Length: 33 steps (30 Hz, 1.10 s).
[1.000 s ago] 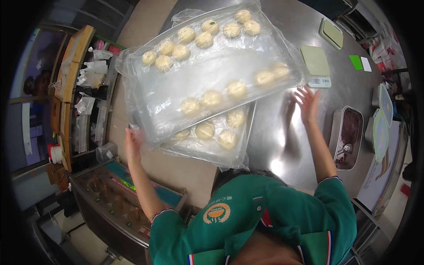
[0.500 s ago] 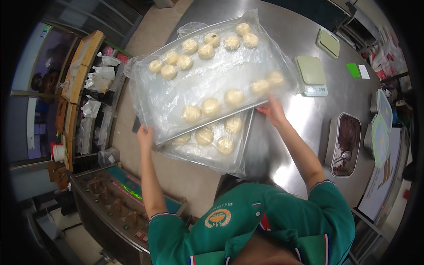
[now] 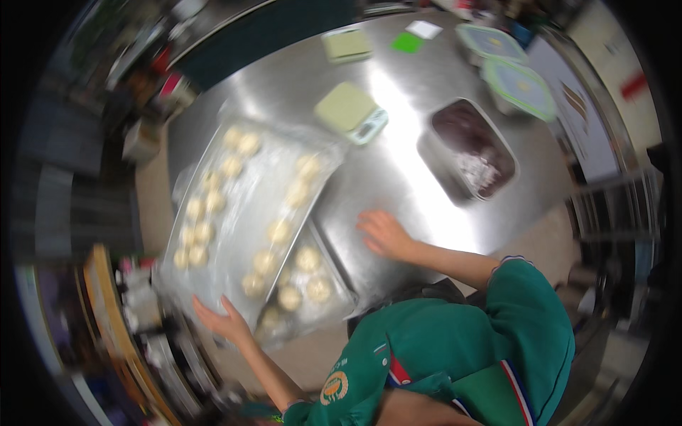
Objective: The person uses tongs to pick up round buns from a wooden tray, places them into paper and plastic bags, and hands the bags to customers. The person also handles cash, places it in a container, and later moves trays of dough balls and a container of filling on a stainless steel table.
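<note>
At left, a film-covered rectangular metal tray point(image 3: 245, 213) of round cream dough balls point(image 3: 279, 231) overlaps a lower tray point(image 3: 335, 278). The left hand point(image 3: 226, 323), fingers spread, is at the upper one's near end, contact unclear; the right hand point(image 3: 386, 234), fingers loosely extended, appears empty. Good handling likely needs level, two-sided support.

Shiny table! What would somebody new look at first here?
Probably the dough balls on the plastic-covered tray, near the left hand. Next, perhaps the metal pan of dark paste, on the right of the table. The bright green card near the far edge pops out.
</note>
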Available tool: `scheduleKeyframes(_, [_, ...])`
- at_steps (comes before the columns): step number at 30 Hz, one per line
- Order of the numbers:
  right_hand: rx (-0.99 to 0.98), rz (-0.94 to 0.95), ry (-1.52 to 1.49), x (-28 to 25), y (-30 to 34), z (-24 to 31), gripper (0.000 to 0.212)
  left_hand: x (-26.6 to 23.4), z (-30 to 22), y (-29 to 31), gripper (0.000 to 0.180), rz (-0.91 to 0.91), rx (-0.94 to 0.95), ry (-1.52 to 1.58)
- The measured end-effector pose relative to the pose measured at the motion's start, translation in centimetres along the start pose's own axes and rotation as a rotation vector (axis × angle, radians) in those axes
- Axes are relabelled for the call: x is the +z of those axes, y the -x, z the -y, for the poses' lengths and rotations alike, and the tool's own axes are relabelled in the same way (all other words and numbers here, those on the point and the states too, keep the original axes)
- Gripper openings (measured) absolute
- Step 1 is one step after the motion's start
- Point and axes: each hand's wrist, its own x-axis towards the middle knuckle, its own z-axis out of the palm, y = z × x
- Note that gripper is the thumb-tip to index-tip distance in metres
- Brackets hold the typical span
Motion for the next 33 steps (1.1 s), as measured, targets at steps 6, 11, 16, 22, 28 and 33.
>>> scheduleKeyframes(6, [0.371,-0.130,-0.150,-2.8,11.6,0.5,0.021,8.8,-10.6,-1.3,0.055,0.187,0.271,0.436])
scheduleKeyframes(11, [0.656,-0.188,-0.136,-9.3,22.8,0.4,0.018,10.1,-20.6,3.0,0.052,0.314,0.423,0.533])
scheduleKeyframes(16, [0.856,-0.324,-0.136,-17.4,37.7,-0.2,0.017,9.2,-36.2,13.5,0.054,0.483,0.672,0.681])
scheduleKeyframes(22, [1.130,-0.419,-0.086,-28.2,58.0,0.1,0.020,6.6,-58.0,32.2,0.050,0.811,0.744,1.040])
scheduleKeyframes(28, [1.174,-0.356,0.166,-39.7,72.9,-4.0,0.023,5.2,-72.7,46.3,0.051,1.175,1.038,1.021])
scheduleKeyframes(33, [1.133,-0.291,0.288,-51.5,82.2,-13.8,0.025,10.5,-80.5,51.6,0.051,1.200,0.996,0.947])
